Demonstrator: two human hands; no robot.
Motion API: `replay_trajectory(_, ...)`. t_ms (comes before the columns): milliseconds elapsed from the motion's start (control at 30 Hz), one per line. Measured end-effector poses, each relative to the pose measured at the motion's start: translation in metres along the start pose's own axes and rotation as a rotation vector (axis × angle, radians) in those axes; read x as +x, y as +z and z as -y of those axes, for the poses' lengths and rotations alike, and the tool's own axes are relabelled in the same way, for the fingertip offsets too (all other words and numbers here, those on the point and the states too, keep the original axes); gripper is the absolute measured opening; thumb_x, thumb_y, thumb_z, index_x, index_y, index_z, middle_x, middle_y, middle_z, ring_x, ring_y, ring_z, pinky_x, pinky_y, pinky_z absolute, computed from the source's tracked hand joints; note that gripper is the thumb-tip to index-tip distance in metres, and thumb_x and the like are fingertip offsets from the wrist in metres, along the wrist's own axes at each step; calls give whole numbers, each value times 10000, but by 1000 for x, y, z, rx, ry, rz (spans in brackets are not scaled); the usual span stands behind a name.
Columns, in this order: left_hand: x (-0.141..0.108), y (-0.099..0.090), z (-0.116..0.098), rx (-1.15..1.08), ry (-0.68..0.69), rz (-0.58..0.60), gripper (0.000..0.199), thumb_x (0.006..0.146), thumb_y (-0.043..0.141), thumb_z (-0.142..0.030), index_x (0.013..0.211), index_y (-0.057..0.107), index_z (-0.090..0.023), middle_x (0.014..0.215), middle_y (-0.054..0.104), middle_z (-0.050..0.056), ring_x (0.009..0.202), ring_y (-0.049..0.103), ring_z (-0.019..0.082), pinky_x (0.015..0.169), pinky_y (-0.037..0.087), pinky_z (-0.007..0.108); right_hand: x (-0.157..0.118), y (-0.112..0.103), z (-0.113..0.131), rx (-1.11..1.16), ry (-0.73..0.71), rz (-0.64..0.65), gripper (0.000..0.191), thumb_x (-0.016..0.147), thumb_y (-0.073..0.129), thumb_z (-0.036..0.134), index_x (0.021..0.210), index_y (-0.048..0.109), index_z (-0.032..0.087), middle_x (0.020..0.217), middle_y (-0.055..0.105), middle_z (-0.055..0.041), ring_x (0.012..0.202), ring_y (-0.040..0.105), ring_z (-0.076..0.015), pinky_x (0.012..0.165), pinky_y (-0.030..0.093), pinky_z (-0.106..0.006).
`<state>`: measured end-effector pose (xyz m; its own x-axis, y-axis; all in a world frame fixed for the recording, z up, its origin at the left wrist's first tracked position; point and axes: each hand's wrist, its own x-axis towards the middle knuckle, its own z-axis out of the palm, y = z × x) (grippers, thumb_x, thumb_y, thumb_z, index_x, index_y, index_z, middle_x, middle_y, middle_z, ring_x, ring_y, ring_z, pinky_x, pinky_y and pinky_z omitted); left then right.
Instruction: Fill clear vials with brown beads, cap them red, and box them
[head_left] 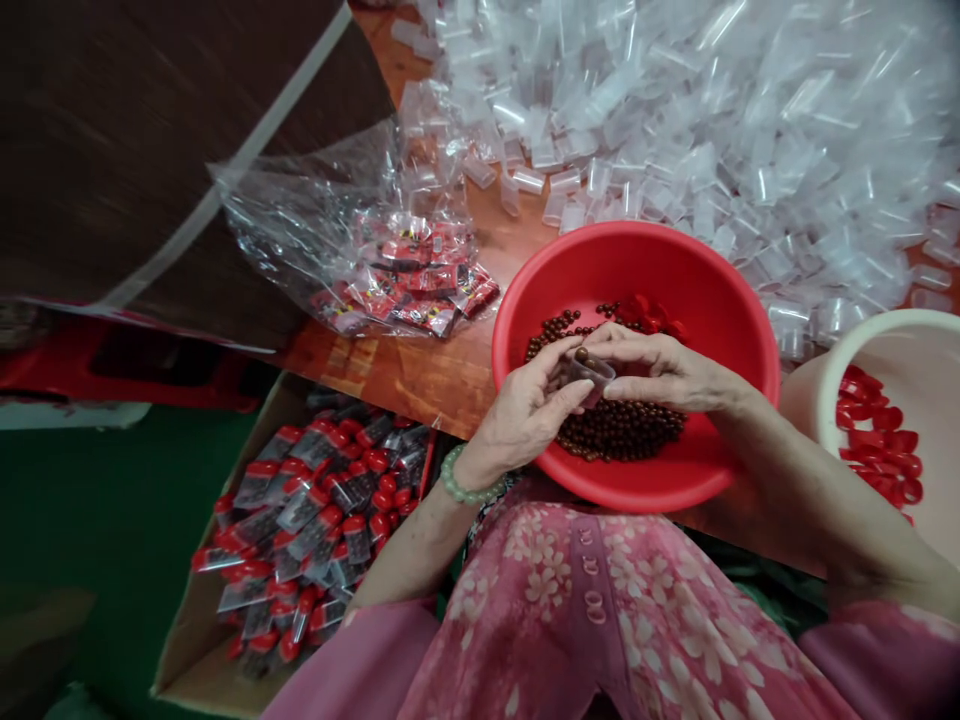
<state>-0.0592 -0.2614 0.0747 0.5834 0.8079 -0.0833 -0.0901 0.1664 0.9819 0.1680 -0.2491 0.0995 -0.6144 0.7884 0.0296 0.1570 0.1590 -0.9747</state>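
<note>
Both hands meet over a red plastic basin (pixel 697 290) that rests on my lap and holds a heap of small dark brown beads (pixel 622 430) and a few red caps (pixel 649 310). My left hand (pixel 525 405) grips a small clear plastic tube (pixel 589 375) from the left. My right hand (pixel 660 365) holds the same tube from the right and pinches brown beads at its mouth. A green bead bracelet (pixel 465 485) sits on my left wrist.
A large pile of empty clear tubes (pixel 712 120) covers the wooden table behind the basin. A clear bag with red packets (pixel 412 270) lies at left. A cardboard box (pixel 187 640) of filled red-capped tubes stands lower left. A cream bowl (pixel 885 340) of red caps is at right.
</note>
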Motion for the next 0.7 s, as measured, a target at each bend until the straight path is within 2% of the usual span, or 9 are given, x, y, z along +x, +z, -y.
replay_trajectory(67, 2, 0, 2, -21, -23, 1, 548, 952, 666, -383, 1439, 553, -158, 1332, 695, 134, 1098, 701, 220, 907, 593, 322, -1, 0, 5, -36, 12, -27, 355, 952, 714, 359, 1288, 740, 249, 1185, 711, -71, 1108, 646, -191, 1073, 484, -408)
replay_trajectory(233, 5, -3, -2, -88, -12, 99, 550, 944, 675, -357, 1441, 576, -145, 1233, 726, 108, 1052, 690, 188, 944, 562, 299, -1, 5, 15, 66, 100, -103, 489, 850, 827, 357, 1290, 675, 209, 1219, 715, -76, 1093, 676, -198, 979, 547, -355)
replay_trajectory(367, 4, -6, -4, -177, -69, 125, 682, 917, 719, -356, 1529, 482, -169, 1217, 715, 102, 1023, 685, 174, 936, 555, 282, -1, 8, 17, 165, 132, -73, 301, 855, 823, 346, 1031, 644, 180, 918, 688, -12, 801, 644, -124, 738, 535, -256)
replay_trajectory(467, 4, -6, -1, -195, -98, 139, 705, 917, 721, -366, 1541, 458, -172, 1181, 719, 100, 955, 679, 158, 881, 554, 271, 0, 8, 18, 185, 194, -51, 307, 851, 826, 362, 898, 580, 184, 784, 606, 29, 674, 547, -90, 609, 448, -220)
replay_trajectory(700, 3, -5, -1, -83, -13, 146, 589, 941, 685, -326, 1486, 533, -164, 1326, 696, 132, 1213, 662, 233, 1063, 513, 346, -3, 6, 23, 198, 129, 1, 318, 860, 810, 284, 784, 518, 186, 745, 538, 50, 652, 473, -69, 587, 408, -203)
